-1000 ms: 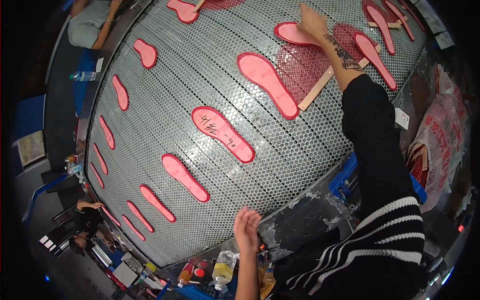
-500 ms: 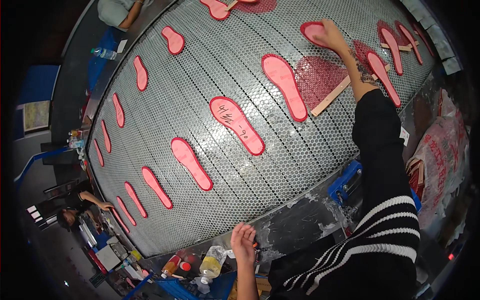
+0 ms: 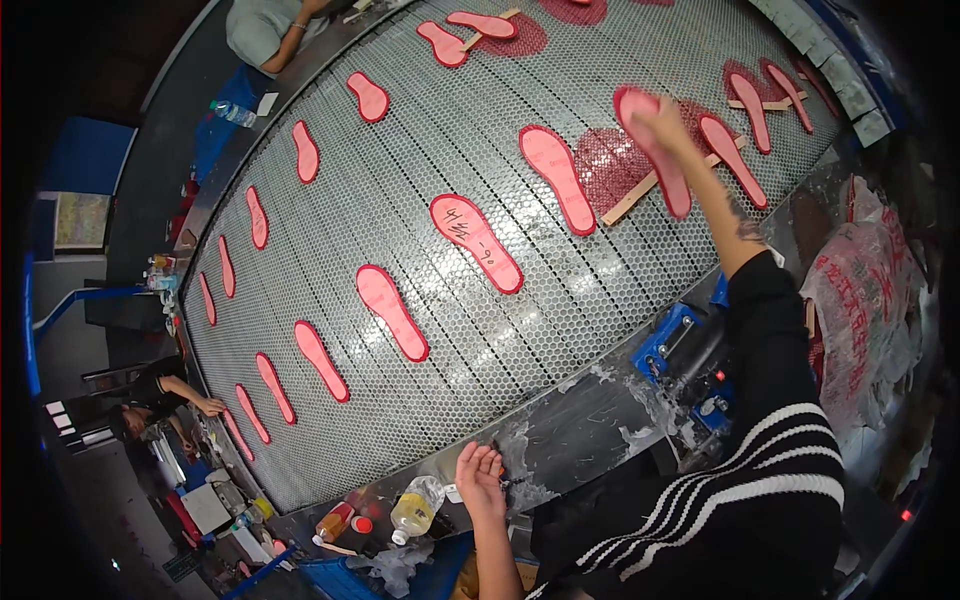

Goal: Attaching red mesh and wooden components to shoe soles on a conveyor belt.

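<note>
My right hand grips the heel or upper part of a pink insole with a red edge, over the honeycomb mesh belt; hand and insole are slightly blurred. Close beside it lies a dark red mesh piece with a wooden strip along its edge. Another pink insole rests to the left of that piece, and one with black handwriting lies further left. Near the belt's front edge my left hand hangs palm up, fingers loosely bent, holding nothing.
More insoles lie in rows along the belt. Bottles stand by the front edge, next to my left hand. A blue metal bracket and a plastic-wrapped sack are at right. Other people work at the far side and left end.
My right hand has drawn the insole nearer to me, and it now hangs lengthwise beside the wooden strip. The belt's insoles have shifted slightly in view. My left hand stays about where it was.
</note>
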Motion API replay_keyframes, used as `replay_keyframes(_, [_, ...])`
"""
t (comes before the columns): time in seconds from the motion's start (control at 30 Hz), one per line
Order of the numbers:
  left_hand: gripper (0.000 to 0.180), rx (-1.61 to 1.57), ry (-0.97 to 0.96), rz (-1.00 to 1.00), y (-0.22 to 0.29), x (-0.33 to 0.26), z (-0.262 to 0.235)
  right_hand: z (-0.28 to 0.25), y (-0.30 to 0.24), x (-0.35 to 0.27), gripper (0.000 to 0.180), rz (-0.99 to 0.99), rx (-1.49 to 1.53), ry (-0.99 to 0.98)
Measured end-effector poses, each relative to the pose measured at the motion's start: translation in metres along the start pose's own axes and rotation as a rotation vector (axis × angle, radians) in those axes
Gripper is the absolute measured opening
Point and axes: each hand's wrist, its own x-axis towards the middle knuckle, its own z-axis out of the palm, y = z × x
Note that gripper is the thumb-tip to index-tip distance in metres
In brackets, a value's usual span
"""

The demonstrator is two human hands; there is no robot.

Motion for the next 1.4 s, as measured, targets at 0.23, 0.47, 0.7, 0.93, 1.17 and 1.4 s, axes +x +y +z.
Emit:
replay_keyframes(0.23, [0.031,-0.037,-0.136,0.065,0.016,-0.029,-0.030,-0.044,0.043,-0.081,0.104,0.017,-0.416,0.057])
replay_keyframes(0.47, [0.032,-0.089,-0.271,0.000,-0.002,-0.047,-0.100,-0.211,-0.032,-0.208,0.073,-0.537,-0.611,0.203])
replay_keyframes(0.7, [0.022,0.029,-0.347,-0.094,-0.025,-0.056,-0.138,-0.323,-0.050,-0.367,0.078,-0.307,-0.762,-0.081])
replay_keyframes(0.93, [0.023,0.142,-0.284,-0.092,-0.020,-0.057,-0.117,-0.261,-0.008,-0.298,0.078,-0.237,-0.879,-0.169])
replay_keyframes(1.17, [0.031,0.099,-0.108,-0.031,-0.012,-0.063,-0.121,-0.080,0.043,-0.181,0.069,0.214,-0.850,-0.214])
replay_keyframes(1.4, [0.032,0.061,0.171,-0.087,-0.029,-0.093,-0.149,0.022,0.085,-0.157,0.059,0.398,-0.791,0.147])
